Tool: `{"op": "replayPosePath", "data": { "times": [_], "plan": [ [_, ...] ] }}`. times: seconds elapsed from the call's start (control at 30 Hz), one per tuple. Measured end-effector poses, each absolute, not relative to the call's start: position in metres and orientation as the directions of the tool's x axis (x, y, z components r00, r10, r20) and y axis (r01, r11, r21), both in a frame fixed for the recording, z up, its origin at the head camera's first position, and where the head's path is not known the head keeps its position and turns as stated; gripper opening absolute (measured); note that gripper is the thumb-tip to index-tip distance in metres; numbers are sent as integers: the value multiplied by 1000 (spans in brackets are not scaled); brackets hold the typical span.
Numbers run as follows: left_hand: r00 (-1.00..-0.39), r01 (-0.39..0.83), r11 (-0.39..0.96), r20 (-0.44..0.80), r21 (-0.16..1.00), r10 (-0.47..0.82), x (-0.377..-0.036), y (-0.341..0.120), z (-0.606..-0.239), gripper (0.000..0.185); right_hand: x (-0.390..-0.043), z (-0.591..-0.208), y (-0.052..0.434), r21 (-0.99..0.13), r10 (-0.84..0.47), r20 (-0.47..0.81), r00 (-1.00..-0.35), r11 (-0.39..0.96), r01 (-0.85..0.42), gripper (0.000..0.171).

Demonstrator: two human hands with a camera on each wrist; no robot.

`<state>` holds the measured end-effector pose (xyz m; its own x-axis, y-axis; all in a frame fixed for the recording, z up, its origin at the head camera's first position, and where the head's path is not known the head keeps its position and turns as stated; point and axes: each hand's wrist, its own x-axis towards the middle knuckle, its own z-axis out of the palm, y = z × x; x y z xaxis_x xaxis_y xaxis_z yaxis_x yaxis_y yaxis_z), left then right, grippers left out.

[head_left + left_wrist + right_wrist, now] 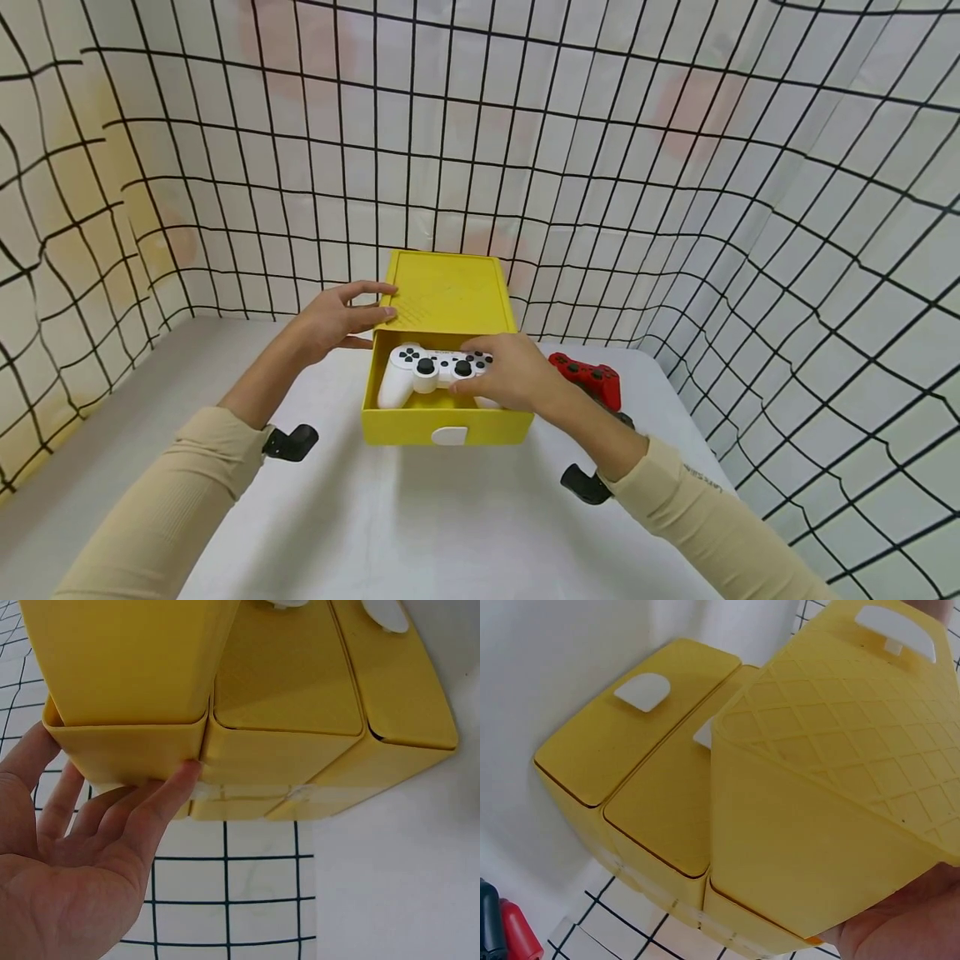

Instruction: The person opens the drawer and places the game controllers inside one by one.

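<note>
A yellow drawer unit (453, 292) has its top drawer (405, 427) pulled out toward me. In that drawer lies a white game controller (425, 380) with black sticks and buttons. My right hand (517, 371) reaches in from the right and holds the controller's right half, thumb and fingers on either side of it. That controller is hidden behind the drawer wall in the right wrist view. My left hand (330, 321) is at the unit's left side, its fingers extended; in the left wrist view fingertips (187, 774) touch the yellow side wall.
Right of the unit, a red game controller (600, 379) lies on the white table (450, 525), with a dark one (624, 419) partly under it. Two closed drawers, the middle (660, 817) and bottom (630, 735), sit below the open one. Black wire grid (465, 117) surrounds the table.
</note>
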<state>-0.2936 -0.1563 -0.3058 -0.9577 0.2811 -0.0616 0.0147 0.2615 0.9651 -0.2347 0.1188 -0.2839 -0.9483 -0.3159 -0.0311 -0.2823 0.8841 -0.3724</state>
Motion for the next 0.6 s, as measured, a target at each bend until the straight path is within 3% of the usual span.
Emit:
{"op": "replayPosePath", "data": {
  "times": [0.43,0.6],
  "plan": [
    [-956,20,263,-59,964,287,-294,-156,-307,57,-231,-283,118,-279,-320,-25,-947,912,-300,72],
    [-958,12,262,-64,965,281,-294,-156,-307,57,-225,-274,123,-296,-348,10,-938,894,-335,64]
  ]
}}
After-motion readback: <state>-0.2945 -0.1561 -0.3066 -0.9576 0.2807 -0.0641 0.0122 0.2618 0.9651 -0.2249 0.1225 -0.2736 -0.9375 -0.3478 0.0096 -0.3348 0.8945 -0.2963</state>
